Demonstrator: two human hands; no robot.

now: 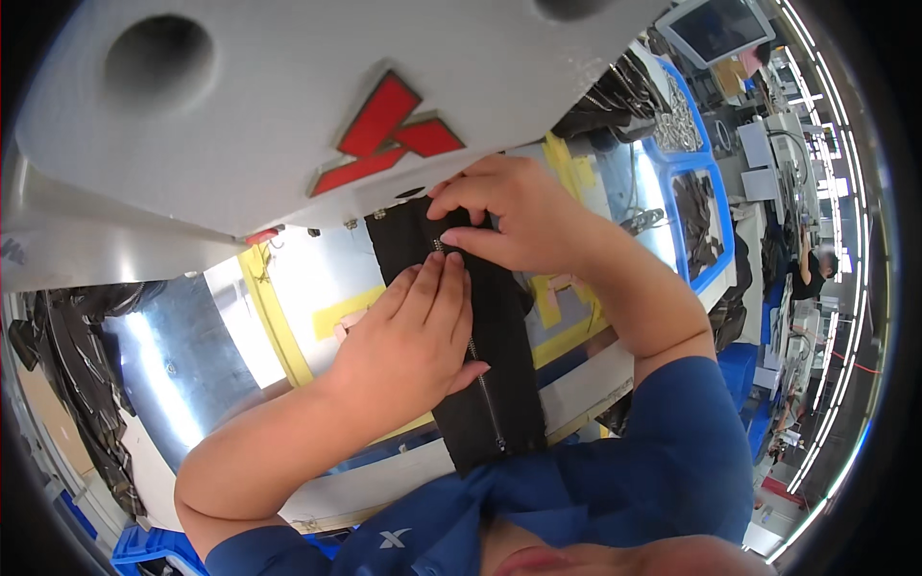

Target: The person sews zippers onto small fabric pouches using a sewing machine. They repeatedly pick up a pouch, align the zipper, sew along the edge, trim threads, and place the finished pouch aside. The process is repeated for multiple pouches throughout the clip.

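Note:
A long black fabric piece (pixel 511 384) with a metal zipper (pixel 488 403) along it lies on the sewing machine bed, running from under the machine head toward my body. My left hand (pixel 413 331) rests flat on the fabric, fingers together and stretched out, covering part of the zipper teeth. Farther up, my right hand (pixel 519 211) touches the fabric by the zipper's far end. Its fingers are bent, and a gap shows between them and the thumb. The grey sewing machine head (pixel 259 115) hides the far end of the fabric.
Yellow tape strips (pixel 274 312) mark the work surface. Dark pieces hang over the left side (pixel 77 374). At the right stand blue bins (pixel 715 221) with metal parts and dark pieces, and a screen (pixel 720 27). Another person (pixel 816 274) is far right.

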